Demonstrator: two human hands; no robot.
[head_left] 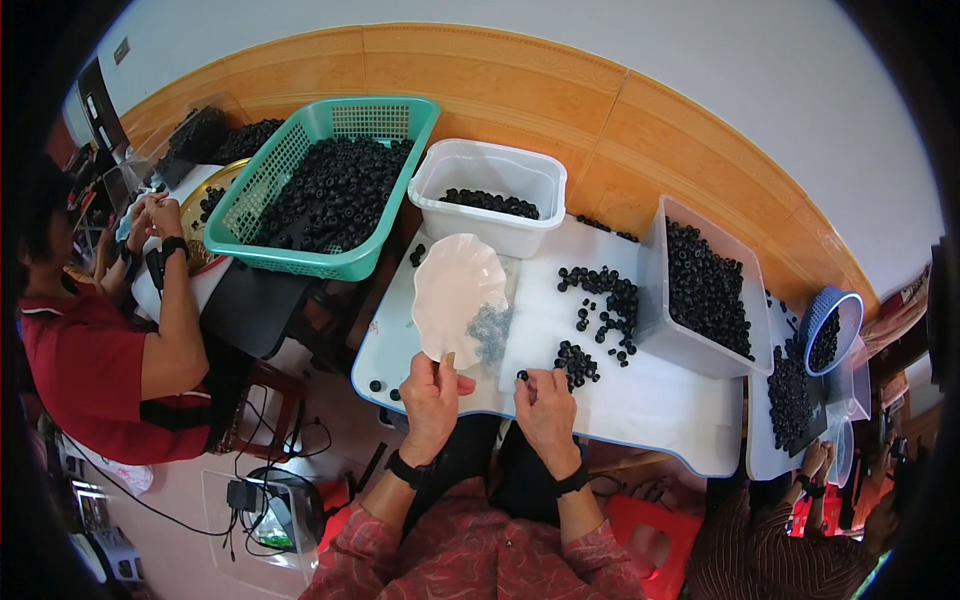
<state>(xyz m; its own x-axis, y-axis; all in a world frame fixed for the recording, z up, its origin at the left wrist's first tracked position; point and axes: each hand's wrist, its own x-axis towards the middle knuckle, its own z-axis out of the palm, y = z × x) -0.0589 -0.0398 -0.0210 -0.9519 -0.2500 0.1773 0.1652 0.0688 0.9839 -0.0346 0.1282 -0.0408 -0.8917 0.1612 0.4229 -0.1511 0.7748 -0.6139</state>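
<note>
My left hand (432,405) is at the near edge of a pale pink scalloped plate (447,285). Its thumb and fingers are pinched together, and whatever they hold is too small to make out. To its right, my right hand (547,412) pinches a small black round part (522,375) at its fingertips. Tiny silvery pieces (490,332) are heaped at the plate's right side. Just beyond my right hand lies a cluster of black ring-like parts (577,364), with a larger scatter (605,295) behind it on a white sheet (660,400).
Along the back stand a green basket (395,225) and a white tub (490,222) of black parts. A clear bin (690,335) of them stands at right, near a blue basket (848,310). One person (110,345) works at left, another (800,540) at right.
</note>
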